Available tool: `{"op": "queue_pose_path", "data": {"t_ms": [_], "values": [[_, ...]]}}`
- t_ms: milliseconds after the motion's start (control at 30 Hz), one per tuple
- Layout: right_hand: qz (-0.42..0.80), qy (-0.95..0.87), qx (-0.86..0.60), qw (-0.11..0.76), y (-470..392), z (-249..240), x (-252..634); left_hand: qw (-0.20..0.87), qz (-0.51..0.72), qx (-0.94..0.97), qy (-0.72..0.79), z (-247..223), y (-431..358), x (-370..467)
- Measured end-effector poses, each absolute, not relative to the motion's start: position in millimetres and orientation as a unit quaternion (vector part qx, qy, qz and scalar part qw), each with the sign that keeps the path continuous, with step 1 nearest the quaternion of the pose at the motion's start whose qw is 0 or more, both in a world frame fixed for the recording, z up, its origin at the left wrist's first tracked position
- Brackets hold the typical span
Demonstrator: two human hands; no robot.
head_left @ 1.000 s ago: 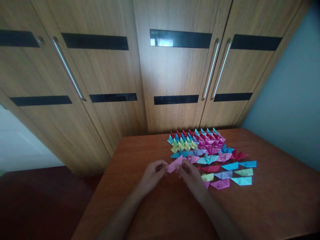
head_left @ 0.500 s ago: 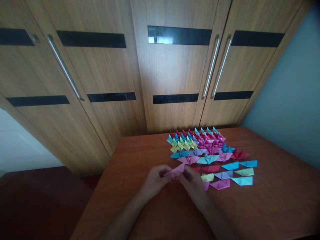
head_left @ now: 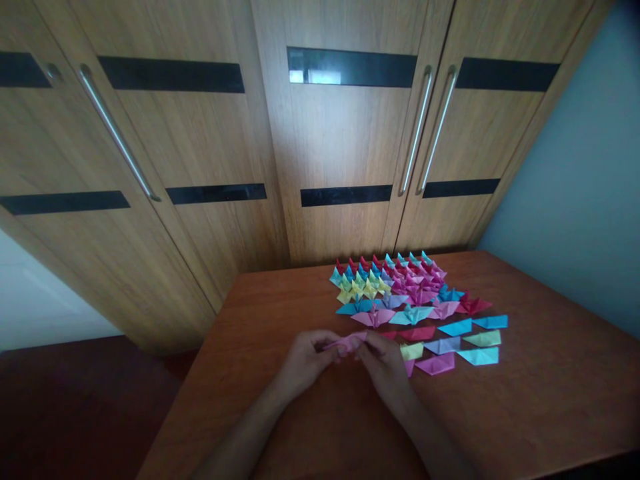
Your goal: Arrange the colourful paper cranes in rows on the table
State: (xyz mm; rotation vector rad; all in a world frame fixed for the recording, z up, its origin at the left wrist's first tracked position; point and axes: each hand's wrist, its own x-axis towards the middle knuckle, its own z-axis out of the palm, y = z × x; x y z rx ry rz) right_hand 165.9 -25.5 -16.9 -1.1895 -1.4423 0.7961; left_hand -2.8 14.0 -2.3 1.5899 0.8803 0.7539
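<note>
A pink folded paper piece [head_left: 351, 342] is held between both hands above the table. My left hand [head_left: 309, 360] pinches its left end between thumb and fingers. On the other end, my right hand [head_left: 384, 365] grips with thumb and forefinger. The fingers cover much of the paper, so its full shape is hidden. Just beyond the hands stands a pink paper crane [head_left: 373, 317] with spread wings. Flat folded strips lie beside my right hand, among them a magenta one [head_left: 436, 364] and a yellow one [head_left: 412, 351] partly behind the fingers.
Rows of colourful paper cranes [head_left: 413, 293] fill the back of the brown table [head_left: 280, 303]. More folded papers, such as a light blue one [head_left: 479, 357], lie at the right. Behind the table rises a wooden wardrobe [head_left: 340, 140] with metal handles; a pale wall [head_left: 565, 207] borders the right.
The pink paper's raised right tip has dropped lower between the fingers, and the piece now looks flatter. Both hands keep their hold. The view has shifted slightly.
</note>
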Motion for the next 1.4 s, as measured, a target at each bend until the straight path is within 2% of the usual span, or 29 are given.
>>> {"op": "queue_pose_path", "data": {"t_ms": [333, 567, 733, 867, 967, 1033, 1133, 1300, 1400], "values": [[0.258, -0.591, -0.517, 0.563, -23.9, -17.7, 167.0, 0.58, 0.302, 0.65, 0.386, -2.9, 16.6, -2.4], [0.27, -0.531, -0.546, 0.589, -26.9, -21.9, 180.7, 0.576, 0.324, 0.629, 0.408, -4.2, 17.2, -3.3], [0.27, -0.445, -0.585, 0.622, -45.1, -19.2, 230.0, 0.568, 0.317, 0.636, 0.415, -10.0, 22.3, -7.6], [0.198, -0.367, -0.643, 0.642, -66.7, -18.9, 308.2, 0.573, 0.308, 0.634, 0.418, -18.2, 25.5, -7.9], [0.124, -0.298, -0.737, 0.594, -82.2, -25.5, 379.4, 0.572, 0.296, 0.639, 0.42, -21.4, 25.9, -6.9], [0.117, -0.284, -0.777, 0.549, -89.8, -33.5, 423.9, 0.566, 0.292, 0.644, 0.424, -21.8, 26.0, -6.2], [0.106, -0.3, -0.846, 0.429, -94.6, -46.4, 472.5, 0.559, 0.291, 0.647, 0.429, -21.2, 26.2, -5.4], [0.066, -0.3, -0.915, 0.263, -89.6, -55.8, 491.5, 0.554, 0.288, 0.654, 0.427, -19.7, 25.6, -5.1], [0.054, -0.324, -0.919, 0.219, -85.2, -55.9, 484.1, 0.552, 0.288, 0.658, 0.423, -19.9, 25.5, -5.7]]}}
